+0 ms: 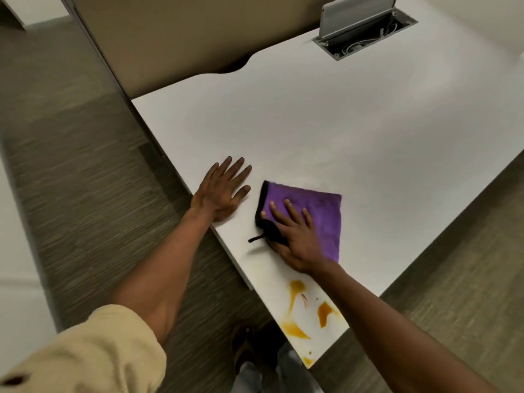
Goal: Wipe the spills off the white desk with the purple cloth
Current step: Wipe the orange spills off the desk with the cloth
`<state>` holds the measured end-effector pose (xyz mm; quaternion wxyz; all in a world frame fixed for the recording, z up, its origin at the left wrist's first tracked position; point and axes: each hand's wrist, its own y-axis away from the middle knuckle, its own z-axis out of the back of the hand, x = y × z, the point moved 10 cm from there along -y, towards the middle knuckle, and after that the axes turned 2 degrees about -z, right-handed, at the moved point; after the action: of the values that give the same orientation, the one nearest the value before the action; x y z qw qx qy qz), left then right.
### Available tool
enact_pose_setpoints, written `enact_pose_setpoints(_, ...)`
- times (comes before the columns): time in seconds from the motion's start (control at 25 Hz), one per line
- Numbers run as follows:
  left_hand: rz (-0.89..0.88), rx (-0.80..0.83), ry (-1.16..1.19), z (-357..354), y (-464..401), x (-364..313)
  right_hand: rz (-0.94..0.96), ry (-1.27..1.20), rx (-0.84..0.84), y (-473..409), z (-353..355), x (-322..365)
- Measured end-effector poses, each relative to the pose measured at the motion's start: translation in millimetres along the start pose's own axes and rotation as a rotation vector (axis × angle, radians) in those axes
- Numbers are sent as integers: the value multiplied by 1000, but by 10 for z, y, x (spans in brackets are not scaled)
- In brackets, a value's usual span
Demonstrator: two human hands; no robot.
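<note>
On the white desk [354, 131], your right hand [295, 236] lies spread flat on the purple cloth [317, 217], left hand [221, 191] splayed beside it; dragging back may smear the orange spills [297, 290] off the near corner.

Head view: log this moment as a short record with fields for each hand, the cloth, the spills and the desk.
left hand: flat on the white desk, fingers spread, holding nothing
right hand: palm down, pressing on the purple cloth
purple cloth: folded, flat on the desk, black edge along its left side
spills: orange-brown patches at the near corner of the desk, nearer the person than the cloth, not covered by it
cable hatch: far end of the desk, lid up, cables inside
</note>
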<state>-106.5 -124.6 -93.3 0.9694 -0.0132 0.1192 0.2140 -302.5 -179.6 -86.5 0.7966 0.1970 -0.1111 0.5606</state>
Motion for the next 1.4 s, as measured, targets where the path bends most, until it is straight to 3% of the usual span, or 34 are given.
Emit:
enact_pose_setpoints(0.16, 57, 128, -34, -31, 0, -53, 173, -37, 101, 751, -131, 3)
enact_pose_setpoints(0.32, 48, 123, 79, -112, 272, -476, 29, -127, 84, 1388, 85, -815)
enact_pose_setpoints(0.4, 2, 54, 134, -135, 410, -744, -63, -141, 27, 1337, 170, -955)
enact_pose_setpoints(0.52, 24, 35, 59, -169, 423, -782, -183, -127, -38, 1112, 95, -638)
enact_pose_setpoints(0.68, 30, 63, 47, -249, 461, -769, -50, -121, 68, 1264, -224, -145)
enact_pose_setpoints(0.8, 25, 83, 22, -225, 459, -776, 18, -128, 133, 1521, -189, -318)
enact_pose_setpoints(0.96, 24, 95, -6, -189, 453, -784, -148, -174, 11, 1472, 105, -791)
enact_pose_setpoints(1.12, 34, 100, -24, -222, 477, -807, -259, -138, -62, 1260, 63, -605)
enact_pose_setpoints(1.28, 8, 114, -7, -230, 488, -819, -88, -103, 40, 1519, -154, -316)
enact_pose_setpoints(1.4, -3, 113, -13, -226, 507, -825, 26, -89, 123, 1852, -62, -556)
